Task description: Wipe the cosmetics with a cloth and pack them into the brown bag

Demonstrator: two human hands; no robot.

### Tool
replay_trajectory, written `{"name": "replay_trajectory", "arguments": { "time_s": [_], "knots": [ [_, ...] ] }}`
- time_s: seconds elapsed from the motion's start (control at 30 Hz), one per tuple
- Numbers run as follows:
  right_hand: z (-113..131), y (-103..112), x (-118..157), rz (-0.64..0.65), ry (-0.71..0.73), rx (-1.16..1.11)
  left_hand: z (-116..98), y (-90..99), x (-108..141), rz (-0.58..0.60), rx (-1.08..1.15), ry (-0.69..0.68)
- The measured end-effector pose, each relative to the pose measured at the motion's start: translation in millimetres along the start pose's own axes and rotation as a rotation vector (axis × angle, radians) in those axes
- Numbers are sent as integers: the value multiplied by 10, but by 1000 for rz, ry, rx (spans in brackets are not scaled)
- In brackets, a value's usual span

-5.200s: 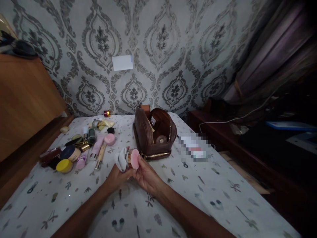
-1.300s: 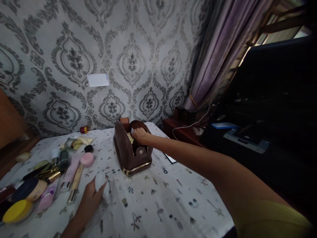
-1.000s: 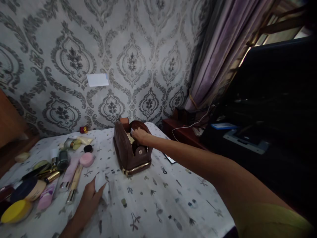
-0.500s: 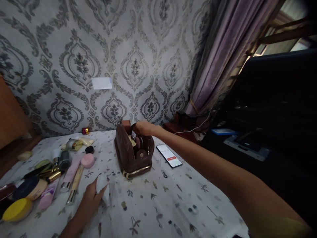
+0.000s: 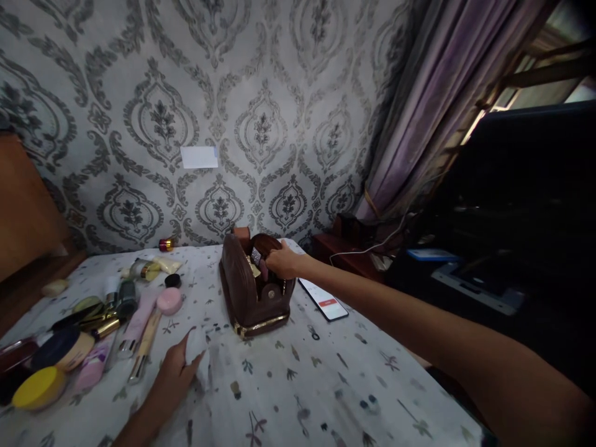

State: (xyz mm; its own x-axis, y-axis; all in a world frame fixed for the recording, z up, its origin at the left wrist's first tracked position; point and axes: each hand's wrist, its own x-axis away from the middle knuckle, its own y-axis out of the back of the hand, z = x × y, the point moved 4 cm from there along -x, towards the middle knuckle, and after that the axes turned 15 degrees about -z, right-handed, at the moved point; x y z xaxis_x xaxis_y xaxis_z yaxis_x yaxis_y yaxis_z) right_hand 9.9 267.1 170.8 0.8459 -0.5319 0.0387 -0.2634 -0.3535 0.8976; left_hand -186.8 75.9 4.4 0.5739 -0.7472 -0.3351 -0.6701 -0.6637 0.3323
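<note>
Against a damask-patterned wall (image 5: 261,74), your right hand (image 5: 283,261) curls at the right rim of an unzipped brown bag (image 5: 236,282) centred on the leaf-printed sheet (image 5: 270,391); whether it grips anything cannot be told from this angle. At near left, your left hand (image 5: 174,366) pinches a white cloth (image 5: 195,357) between parted thumb and fingers. Best keep the bag upright, knuckles clear of zipper teeth. Inside sit silvery and pale-gold pieces; left, a pink jar (image 5: 169,301) hides its contents.
</note>
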Motion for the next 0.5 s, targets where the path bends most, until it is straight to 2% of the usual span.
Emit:
{"name": "replay_trajectory", "arguments": {
  "time_s": [0.33, 0.5],
  "knots": [
    [64, 31, 38, 10, -33, -52, -101, -1, -14, 37, 1, -10],
    [-24, 99, 95, -77, -60, -104, -180, -7, -13, 90, 1, -38]
  ]
}}
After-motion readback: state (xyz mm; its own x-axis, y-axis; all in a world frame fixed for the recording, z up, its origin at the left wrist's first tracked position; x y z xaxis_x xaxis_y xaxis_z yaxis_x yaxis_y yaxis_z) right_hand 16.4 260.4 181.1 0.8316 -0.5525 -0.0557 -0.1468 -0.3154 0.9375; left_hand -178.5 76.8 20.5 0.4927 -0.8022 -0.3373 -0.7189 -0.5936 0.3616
